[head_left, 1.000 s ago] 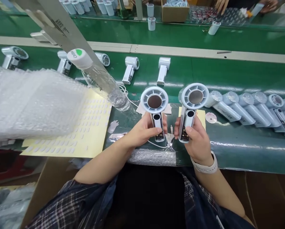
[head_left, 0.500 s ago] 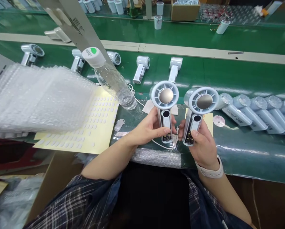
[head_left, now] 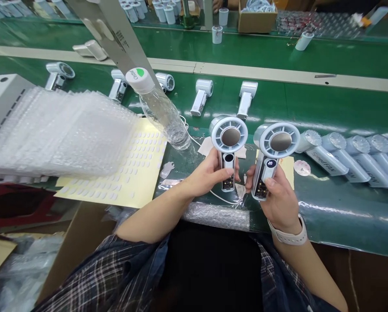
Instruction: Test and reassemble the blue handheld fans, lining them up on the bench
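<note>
Two pale blue handheld fans are held upright side by side over the bench. My left hand (head_left: 210,175) is wrapped round the handle of the left fan (head_left: 227,158), its thumb on the lower front where circuit board shows; this fan's small round display is dark. Round the handle of the right fan (head_left: 268,167) closes my right hand (head_left: 278,195), thumb near the exposed board. A lit "20" shows on the right fan's display. Both fans have a ringed head with a silvery disc in the middle. Behind my hands lies a thin white cable (head_left: 224,200).
A water bottle (head_left: 163,112) stands left of the fans, beside bubble-wrap bags (head_left: 60,134) and a yellow sticker sheet (head_left: 141,169). Several "Speed FAN" fans (head_left: 330,158) lie in a row at right. More fans (head_left: 202,97) lie on the green belt (head_left: 294,99) behind.
The right fan's display has gone from dark to a lit "20". Both hands keep their hold on the fans. The view has shifted slightly.
</note>
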Motion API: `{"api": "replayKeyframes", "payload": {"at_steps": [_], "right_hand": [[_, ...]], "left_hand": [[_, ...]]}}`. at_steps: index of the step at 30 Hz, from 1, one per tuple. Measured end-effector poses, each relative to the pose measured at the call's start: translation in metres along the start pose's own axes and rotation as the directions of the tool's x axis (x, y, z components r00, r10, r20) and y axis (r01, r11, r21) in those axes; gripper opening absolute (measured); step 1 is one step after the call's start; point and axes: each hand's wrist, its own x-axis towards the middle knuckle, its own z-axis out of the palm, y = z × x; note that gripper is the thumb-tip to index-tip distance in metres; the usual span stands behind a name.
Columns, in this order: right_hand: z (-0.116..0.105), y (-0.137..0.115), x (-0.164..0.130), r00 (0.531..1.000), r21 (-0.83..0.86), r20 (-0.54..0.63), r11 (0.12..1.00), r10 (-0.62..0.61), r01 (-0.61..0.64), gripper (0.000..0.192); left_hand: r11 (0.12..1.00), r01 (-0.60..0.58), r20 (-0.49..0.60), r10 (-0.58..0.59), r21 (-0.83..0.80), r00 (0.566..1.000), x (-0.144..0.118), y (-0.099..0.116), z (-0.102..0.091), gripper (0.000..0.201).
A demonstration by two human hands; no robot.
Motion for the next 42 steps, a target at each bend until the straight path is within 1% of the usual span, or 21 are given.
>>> {"api": "replayKeyframes", "payload": {"at_steps": [2, 3, 5, 7, 9, 11, 16, 19, 23, 27, 30, 33, 36, 42], "right_hand": [[0.0005, 0.0018, 0.0001, 1.0, 0.02, -0.022, 1.0, 0.012, -0.011, 0.025], [0.0008, 0.0025, -0.0001, 0.999, 0.032, -0.027, 0.999, 0.018, -0.017, 0.026], [0.0015, 0.003, -0.0006, 0.999, 0.044, -0.012, 0.999, 0.032, -0.032, 0.028], [0.0022, 0.0023, -0.0011, 0.999, 0.038, 0.019, 0.999, 0.033, -0.034, 0.03], [0.0029, 0.0012, -0.001, 1.0, 0.022, 0.03, 1.0, 0.008, -0.008, 0.029], [0.0036, 0.0005, -0.0003, 1.0, 0.004, 0.017, 1.0, -0.016, 0.016, 0.027], [0.0045, 0.0008, -0.0007, 1.0, -0.022, -0.007, 1.0, 0.009, -0.01, 0.028], [0.0034, 0.0014, -0.0032, 1.0, -0.013, -0.023, 1.0, 0.003, -0.004, 0.03], [0.0008, 0.0026, -0.0042, 0.999, -0.053, -0.042, 0.998, -0.015, 0.013, 0.025], [-0.0005, 0.0029, -0.003, 0.999, -0.066, -0.04, 0.998, -0.008, 0.005, 0.027], [0.0002, 0.0023, -0.0025, 0.998, -0.062, -0.058, 0.998, -0.016, 0.012, 0.025], [0.0018, 0.0018, -0.0027, 0.997, -0.031, -0.071, 0.999, 0.004, -0.007, 0.023], [0.0031, 0.0022, -0.0036, 0.996, -0.012, -0.082, 1.0, 0.026, -0.027, 0.023], [0.0039, 0.0023, -0.004, 0.994, -0.029, -0.103, 0.999, 0.022, -0.025, 0.024]], "left_hand": [[1.0, -0.018, -0.044, 0.017, -0.016, 0.999, 0.0014, -0.0009, -0.0007, 0.048], [0.999, -0.028, -0.047, 0.027, -0.024, 0.999, 0.0017, -0.0007, -0.0013, 0.046], [0.999, -0.04, -0.002, 0.04, -0.032, 0.999, 0.0017, 0.0007, -0.0026, 0.046], [0.999, -0.046, 0.045, 0.047, -0.025, 0.998, 0.0018, 0.0022, -0.0039, 0.051], [0.999, -0.048, 0.046, 0.048, 0.011, 0.998, 0.0024, 0.0029, -0.0049, 0.054], [0.998, -0.04, 0.035, 0.039, 0.041, 0.999, 0.0032, 0.0033, -0.005, 0.053], [0.999, -0.014, 0.064, 0.012, 0.034, 0.998, 0.0025, 0.0046, -0.0017, 0.054], [0.999, -0.025, 0.059, 0.024, 0.019, 0.998, 0.002, 0.003, -0.0009, 0.053], [0.999, -0.042, 0.039, 0.041, 0.021, 0.998, 0.0023, 0.0007, -0.0017, 0.053], [0.999, -0.037, 0.055, 0.037, -0.006, 0.998, 0.0027, 0.0011, -0.0022, 0.055], [0.998, -0.061, 0.023, 0.061, 0.015, 0.998, 0.0037, 0.0013, -0.0021, 0.051], [0.999, -0.041, -0.007, 0.041, -0.016, 0.999, 0.0039, 0.0021, -0.0013, 0.05], [0.998, -0.03, 0.029, 0.032, -0.062, 0.999, 0.0023, 0.0036, -0.0006, 0.055], [1.0, -0.007, 0.036, 0.008, -0.022, 0.999, 0.0014, 0.0018, -0.0031, 0.057]]}}
